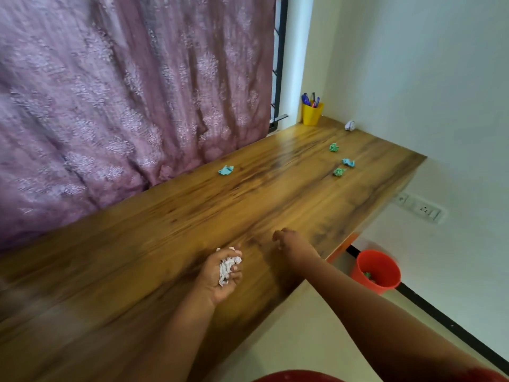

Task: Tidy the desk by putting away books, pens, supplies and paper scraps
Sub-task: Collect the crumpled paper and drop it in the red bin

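White crumpled paper [227, 267] sits in the left hand [220, 274], whose fingers curl round it just above the near part of the wooden desk [170, 244]. Beside it the right hand [289, 242] reaches over the desk with its fingers loosely curled downward, holding nothing that I can make out; blur hides the fingertips. Farther along the desk lie five more scraps: one blue ball [225, 170] alone near the curtain, two green ones [334, 147] [339, 171] with a second blue one [348, 162] between them toward the far end, and one whitish ball [350, 125] against the wall. One yellow cup [312, 113] stands in the far corner with several pens [310, 99] upright in it. On the floor past the desk's end stands one red bin [377, 271], a bit of green paper inside. Mauve patterned curtain [124, 92] hangs behind the desk, and one white socket plate [421, 208] is fixed to the wall below the desk's far end.
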